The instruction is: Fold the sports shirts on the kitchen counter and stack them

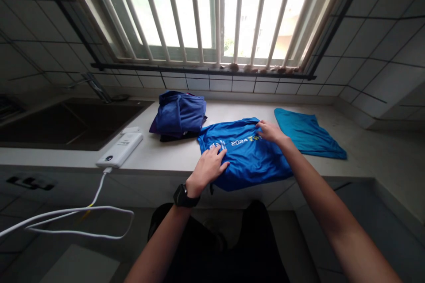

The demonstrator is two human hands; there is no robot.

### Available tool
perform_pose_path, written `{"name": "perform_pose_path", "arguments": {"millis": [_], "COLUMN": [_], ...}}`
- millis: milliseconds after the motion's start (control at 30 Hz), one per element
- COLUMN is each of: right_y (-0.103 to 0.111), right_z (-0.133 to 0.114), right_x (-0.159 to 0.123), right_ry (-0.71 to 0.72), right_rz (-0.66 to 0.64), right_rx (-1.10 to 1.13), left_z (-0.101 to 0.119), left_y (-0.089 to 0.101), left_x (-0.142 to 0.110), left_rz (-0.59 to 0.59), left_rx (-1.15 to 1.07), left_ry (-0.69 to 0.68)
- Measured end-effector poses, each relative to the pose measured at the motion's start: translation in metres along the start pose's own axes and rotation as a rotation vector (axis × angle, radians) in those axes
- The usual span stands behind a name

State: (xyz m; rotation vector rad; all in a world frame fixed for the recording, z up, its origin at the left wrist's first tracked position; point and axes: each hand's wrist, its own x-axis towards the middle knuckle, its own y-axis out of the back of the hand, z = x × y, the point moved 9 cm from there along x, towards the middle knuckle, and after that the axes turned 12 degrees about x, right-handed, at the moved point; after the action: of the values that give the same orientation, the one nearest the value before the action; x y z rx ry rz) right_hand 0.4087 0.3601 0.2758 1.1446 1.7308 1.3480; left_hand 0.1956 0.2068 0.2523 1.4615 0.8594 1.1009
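Observation:
A blue T-shirt (pixel 245 161) with "2024" and white and yellow print lies on the counter. Its front part hangs over the counter's edge, and the cloth is wrinkled. My left hand (pixel 210 163) rests on the shirt's left side, fingers spread over the printed logo; a black watch is on that wrist. Toward the shirt's far right side, my right hand (pixel 268 131) touches the cloth with its fingers stretched out, partly covering the print. A stack of folded dark blue clothes (pixel 181 115) sits just left of the shirt. To its right lies a flat teal folded garment (pixel 305 132).
A white power bank (pixel 120 148) with a white cable (pixel 99 190) lies at the counter's left front edge. Behind it is a dark sink (pixel 66 121) with a faucet (pixel 98 87). Small round objects (pixel 234 67) line the barred window's sill. The white counter (pixel 166 157) ends close to my legs.

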Motion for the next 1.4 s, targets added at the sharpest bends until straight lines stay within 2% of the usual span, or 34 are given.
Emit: {"name": "perform_pose_path", "arguments": {"millis": [33,100,233,367,500,600,667,733,800,900,1000,1067,1167,1233,1333,1400], "right_y": [0.001,-0.008,-0.027,-0.019,-0.005,0.007,0.016,0.022,0.018,-0.007,-0.021,-0.023,-0.018,-0.012,-0.003,-0.001], "right_z": [-0.005,-0.011,-0.003,0.009,0.009,0.000,-0.005,-0.009,-0.011,-0.008,-0.002,-0.004,-0.009,-0.012,-0.016,-0.019], "right_x": [-0.001,-0.004,-0.017,-0.045,-0.079,-0.096,-0.101,-0.102,-0.104,-0.107,-0.114,-0.120,-0.129,-0.135,-0.149,-0.164], "right_ry": [0.033,0.074,0.007,-0.063,-0.120,-0.125,-0.098,-0.020,0.094,0.175,0.129,0.093,0.035,0.011,0.030,0.110], "right_rz": [0.036,0.023,-0.059,-0.015,0.015,0.012,0.044,0.113,0.133,0.066,0.099,0.131,0.130,0.119,0.104,0.098], "right_rx": [0.001,0.018,0.010,-0.086,-0.145,-0.156,-0.122,-0.050,0.037,0.109,0.066,0.003,-0.087,-0.122,-0.109,-0.062], "left_z": [-0.005,-0.014,-0.017,-0.030,-0.040,-0.040,-0.035,-0.024,-0.011,0.007,0.005,-0.006,-0.029,-0.043,-0.056,-0.057], "left_y": [-0.001,-0.005,-0.017,-0.026,-0.028,-0.017,-0.001,0.013,0.016,-0.002,-0.015,-0.021,-0.025,-0.021,-0.001,0.016], "left_x": [-0.004,-0.012,-0.005,0.024,0.068,0.100,0.111,0.105,0.081,0.030,-0.002,-0.003,0.014,0.024,0.027,0.013], "left_rz": [0.005,0.019,0.053,0.022,-0.093,-0.146,-0.104,-0.038,-0.015,-0.074,-0.049,-0.065,-0.138,-0.172,-0.078,0.036], "left_rx": [0.015,0.032,0.045,0.060,0.061,0.068,0.098,0.120,0.103,0.050,0.049,0.037,-0.021,-0.087,-0.178,-0.188], "left_ry": [0.080,0.193,0.133,0.080,0.033,0.003,-0.006,-0.007,-0.007,-0.003,0.004,-0.047,-0.193,-0.280,-0.298,-0.243]}}
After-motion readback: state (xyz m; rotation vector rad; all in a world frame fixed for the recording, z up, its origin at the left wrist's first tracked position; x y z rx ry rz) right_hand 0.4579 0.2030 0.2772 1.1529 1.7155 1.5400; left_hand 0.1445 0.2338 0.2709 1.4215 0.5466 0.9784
